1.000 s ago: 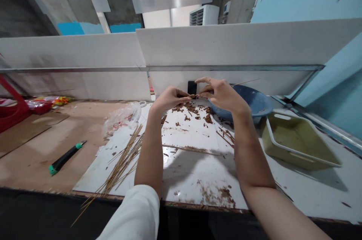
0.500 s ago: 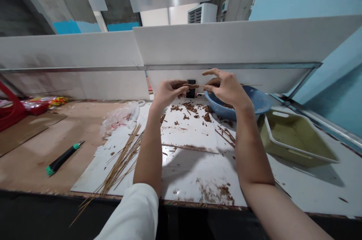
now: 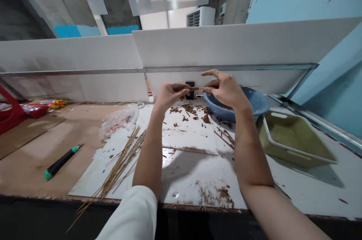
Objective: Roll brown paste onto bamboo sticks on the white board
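Observation:
Both my hands are raised above the work board, pinching one thin bamboo stick (image 3: 229,86) held nearly level. A short coat of brown paste (image 3: 192,88) clings to the stick where my left hand (image 3: 171,96) rolls it between thumb and fingers. My right hand (image 3: 224,90) grips the stick a little further along, and the bare end runs out past it over a blue basin (image 3: 254,101). Brown crumbs (image 3: 186,117) lie on the white board (image 3: 186,134) below. A loose bundle of bare sticks (image 3: 121,160) lies under my left forearm.
An olive plastic tray (image 3: 294,142) stands to the right of the basin. A green-and-black utility knife (image 3: 60,162) and a crumpled plastic bag (image 3: 120,119) lie to the left. A white partition (image 3: 226,49) rises behind the bench, with a black upright object (image 3: 190,91) before it.
My hands have risen slightly, and the stick has gone from tilting up to the right to nearly level. The view has shifted a little.

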`<state>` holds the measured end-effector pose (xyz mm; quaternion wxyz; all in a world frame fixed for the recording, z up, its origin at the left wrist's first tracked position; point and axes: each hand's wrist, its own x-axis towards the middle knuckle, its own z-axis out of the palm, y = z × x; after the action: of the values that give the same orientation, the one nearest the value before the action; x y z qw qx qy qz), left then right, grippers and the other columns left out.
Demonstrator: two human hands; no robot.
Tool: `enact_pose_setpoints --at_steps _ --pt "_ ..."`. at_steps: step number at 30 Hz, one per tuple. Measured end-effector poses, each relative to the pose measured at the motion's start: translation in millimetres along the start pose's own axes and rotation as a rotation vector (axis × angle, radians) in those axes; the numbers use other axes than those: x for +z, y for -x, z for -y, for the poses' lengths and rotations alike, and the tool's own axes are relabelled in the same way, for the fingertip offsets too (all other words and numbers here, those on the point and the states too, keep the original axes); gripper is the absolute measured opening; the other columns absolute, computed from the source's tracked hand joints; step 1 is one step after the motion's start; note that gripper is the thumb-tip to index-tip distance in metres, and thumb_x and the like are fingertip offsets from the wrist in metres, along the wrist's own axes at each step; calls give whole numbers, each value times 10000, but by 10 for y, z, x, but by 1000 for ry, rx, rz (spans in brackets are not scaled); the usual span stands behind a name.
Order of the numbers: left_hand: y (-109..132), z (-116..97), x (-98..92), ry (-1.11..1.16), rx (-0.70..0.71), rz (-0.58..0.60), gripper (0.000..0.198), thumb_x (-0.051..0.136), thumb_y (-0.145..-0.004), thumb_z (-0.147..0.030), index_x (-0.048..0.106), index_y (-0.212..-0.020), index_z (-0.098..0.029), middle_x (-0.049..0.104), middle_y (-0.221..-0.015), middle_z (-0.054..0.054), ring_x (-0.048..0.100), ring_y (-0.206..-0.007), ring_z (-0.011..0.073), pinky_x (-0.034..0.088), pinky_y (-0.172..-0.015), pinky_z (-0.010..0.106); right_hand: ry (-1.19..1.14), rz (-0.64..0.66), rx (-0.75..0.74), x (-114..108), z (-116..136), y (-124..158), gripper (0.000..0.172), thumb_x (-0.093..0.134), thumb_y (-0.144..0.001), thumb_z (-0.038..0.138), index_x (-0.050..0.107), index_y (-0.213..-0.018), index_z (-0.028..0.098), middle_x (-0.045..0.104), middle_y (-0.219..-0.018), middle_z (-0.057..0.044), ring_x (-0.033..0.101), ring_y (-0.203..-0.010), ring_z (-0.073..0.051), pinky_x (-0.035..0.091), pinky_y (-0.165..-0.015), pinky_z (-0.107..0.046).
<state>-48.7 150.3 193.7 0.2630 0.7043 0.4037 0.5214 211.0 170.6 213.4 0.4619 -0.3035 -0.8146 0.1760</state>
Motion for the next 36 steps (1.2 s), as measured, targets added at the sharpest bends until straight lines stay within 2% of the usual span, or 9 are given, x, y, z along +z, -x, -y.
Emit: enact_pose_setpoints --at_steps 8,13,20,23,29,33,36 --pt "-44 51 57 86 -20 34 522 919 -879 -551 887 -1172 -120 866 -944 154 735 -707 156 613 -674 312 -55 29 17 34 47 1 491 828 -926 309 718 -1402 255 862 -929 -57 848 -900 -310 707 -895 -467" --pt "-50 66 63 136 -37 15 496 950 -848 -511 892 -1150 -122 870 -931 143 724 -687 146 620 -678 309 -49 23 8 25 17 5 558 862 -903 304 702 -1437 280 860 -968 -55 849 -905 -311 713 -897 -478" --pt "-62 91 72 214 -61 48 520 979 -813 -506 892 -1143 -114 867 -905 137 727 -680 152 626 -672 307 -43 24 12 24 35 10 525 841 -905 276 719 -1416 263 868 -966 -63 857 -957 -316 710 -931 -464" --pt "-66 117 64 252 -61 45 554 1000 -780 -536 891 -1122 -113 868 -906 135 735 -673 152 637 -682 310 -48 28 24 43 61 4 545 853 -907 317 714 -1431 260 874 -979 -72 856 -961 -317 706 -942 -465" --pt "-67 113 85 373 -31 -61 647 987 -797 -595 850 -1273 -178 883 -995 119 798 -822 183 655 -754 307 -71 -37 52 78 38 -15 645 878 -909 399 678 -1507 262 873 -1080 -97 845 -941 -316 697 -966 -499" --pt "-105 126 121 469 -26 -152 569 1031 -719 -606 879 -1052 -170 870 -906 101 778 -734 159 621 -673 265 -100 -50 60 101 28 -27 656 870 -920 405 665 -1526 261 871 -1073 -97 839 -925 -313 709 -938 -505" --pt "-138 141 170 536 -28 -188 561 1066 -661 -588 887 -987 -168 858 -848 82 743 -667 136 582 -616 245 -108 -56 66 109 41 -28 666 877 -913 392 667 -1530 260 870 -1073 -104 837 -929 -315 713 -916 -499"
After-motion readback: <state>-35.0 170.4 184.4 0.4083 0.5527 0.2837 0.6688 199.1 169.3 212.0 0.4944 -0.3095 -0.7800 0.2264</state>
